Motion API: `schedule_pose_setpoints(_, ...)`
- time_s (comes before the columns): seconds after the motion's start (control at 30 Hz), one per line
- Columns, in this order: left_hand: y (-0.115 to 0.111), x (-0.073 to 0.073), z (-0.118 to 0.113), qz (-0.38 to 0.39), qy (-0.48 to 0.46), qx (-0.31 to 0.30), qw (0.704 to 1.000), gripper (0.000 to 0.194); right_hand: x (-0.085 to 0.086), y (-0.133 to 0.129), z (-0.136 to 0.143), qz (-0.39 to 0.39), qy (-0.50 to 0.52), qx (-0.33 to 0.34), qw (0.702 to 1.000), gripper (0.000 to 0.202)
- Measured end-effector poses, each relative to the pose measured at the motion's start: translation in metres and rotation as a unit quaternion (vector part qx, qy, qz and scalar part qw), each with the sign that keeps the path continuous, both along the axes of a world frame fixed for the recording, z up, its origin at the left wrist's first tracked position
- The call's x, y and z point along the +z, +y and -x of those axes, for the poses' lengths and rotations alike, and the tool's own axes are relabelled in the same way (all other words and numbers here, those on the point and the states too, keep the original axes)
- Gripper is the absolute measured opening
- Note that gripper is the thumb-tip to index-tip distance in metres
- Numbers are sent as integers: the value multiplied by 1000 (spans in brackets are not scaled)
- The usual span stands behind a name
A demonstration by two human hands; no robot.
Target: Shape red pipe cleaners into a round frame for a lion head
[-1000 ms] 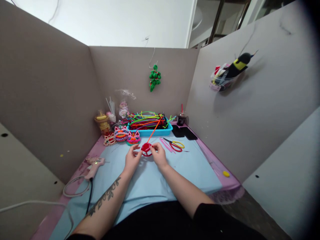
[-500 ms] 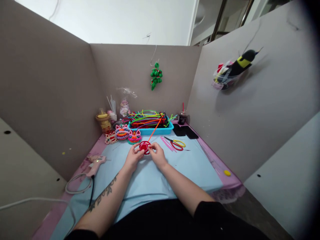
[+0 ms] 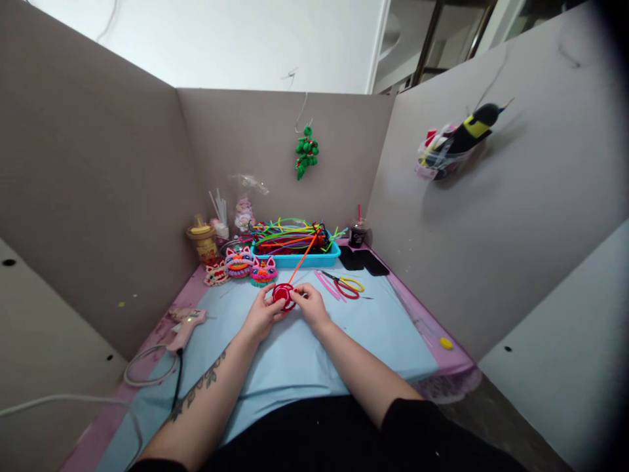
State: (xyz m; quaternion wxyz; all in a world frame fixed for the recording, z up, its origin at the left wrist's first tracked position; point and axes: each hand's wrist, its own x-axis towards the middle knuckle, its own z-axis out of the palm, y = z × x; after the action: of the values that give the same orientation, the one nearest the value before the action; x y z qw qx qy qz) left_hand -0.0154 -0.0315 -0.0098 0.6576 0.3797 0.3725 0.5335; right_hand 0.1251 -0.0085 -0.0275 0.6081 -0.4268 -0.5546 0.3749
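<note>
Between both hands, above the blue cloth (image 3: 373, 334), is a round red piece (image 3: 282, 296) that looks made of pipe cleaner, with openings around a solid middle. My left hand (image 3: 260, 313) grips its left side, thumb on the front. At its right edge my right hand (image 3: 310, 305) pinches with thumb and forefinger. An orange pipe cleaner (image 3: 302, 261) runs up from the red piece toward the tray; the end near my right fingertips is hidden. Several colourful cat-like faces (image 3: 239, 262) stand just beyond my left hand.
A blue tray (image 3: 295, 260) of pipe cleaners stands at the back. Scissors (image 3: 346, 288) and pink strips (image 3: 327, 285) lie to the right, near dark flat pads (image 3: 369, 262). A pink glue gun (image 3: 185, 328) with cable is at left. Cups (image 3: 202, 242) (image 3: 358, 233) stand at both back corners.
The red piece looks slightly turned and sits a little lower in view, with the orange pipe cleaner still beside it. Both hands keep their grip; the whole view has shifted slightly.
</note>
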Motion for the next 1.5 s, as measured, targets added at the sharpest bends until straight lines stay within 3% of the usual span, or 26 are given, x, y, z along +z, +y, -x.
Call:
schedule_pose_setpoints(0.2, -2, 0, 2, 1, -2, -27, 1000, 70, -1, 1, -2, 15, -20, -9, 1000, 14)
schedule_pose_setpoints(0.4, 0, -1, 4, 2, -30, -32, 999, 69, 8, -7, 1, -42, -78, -40, 995, 6)
schedule_pose_setpoints(0.67, 2, 0, 6, 18, -64, -17, 998, 63, 9, -11, -1, -126, -137, -19, 982, 12)
schedule_pose_setpoints(0.93, 6, -7, 11, 42, -76, -40, 995, 59, 8, -11, 0, -132, -155, -1, 979, 9)
schedule_pose_setpoints(1.2, 3, 0, 6, -10, -27, -16, 999, 67, 6, -11, 0, -52, -173, -43, 983, 6)
schedule_pose_setpoints(1.33, 4, 0, 5, -36, 37, 23, 998, 74, -2, -3, -2, 20, -139, 5, 990, 5)
schedule_pose_setpoints(1.5, 5, -2, 5, -53, 71, 31, 996, 76, -7, 3, -2, 72, -21, 101, 992, 20)
